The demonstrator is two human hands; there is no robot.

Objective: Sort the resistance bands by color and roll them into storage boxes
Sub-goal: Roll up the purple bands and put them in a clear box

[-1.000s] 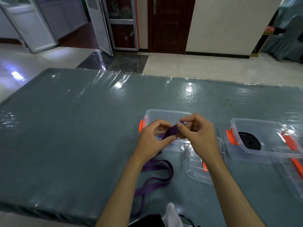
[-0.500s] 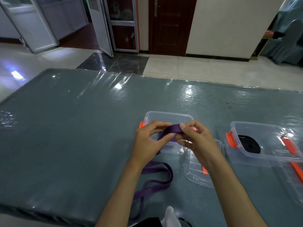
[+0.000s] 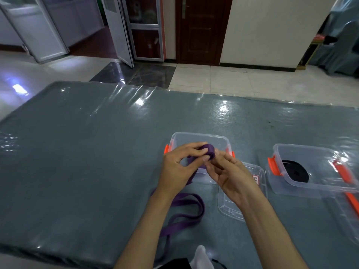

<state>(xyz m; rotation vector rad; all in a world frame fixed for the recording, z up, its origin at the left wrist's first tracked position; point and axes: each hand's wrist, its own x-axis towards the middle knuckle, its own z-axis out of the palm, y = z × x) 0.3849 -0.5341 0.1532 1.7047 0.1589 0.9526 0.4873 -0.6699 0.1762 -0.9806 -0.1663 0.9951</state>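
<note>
A purple resistance band [image 3: 186, 207] trails in loops over the grey table toward its near edge. Its upper end is wound into a small roll [image 3: 209, 153] held above a clear storage box [image 3: 200, 138] with orange latches. My left hand [image 3: 180, 167] pinches the roll from the left, thumb and fingers curled round it. My right hand [image 3: 227, 175] pinches it from the right. A second clear box [image 3: 314, 188] to the right holds a rolled black band [image 3: 296, 170].
A clear lid [image 3: 227, 206] lies flat under my right wrist, between the two boxes. Another lid with orange latches [image 3: 345, 177] sits at the right edge. The table [image 3: 77, 162] is covered in shiny plastic film. Tiled floor and doors lie beyond.
The end of the purple band has been wound from a flat fold into a small tight roll. Both hands stayed above the left box, turning the roll.
</note>
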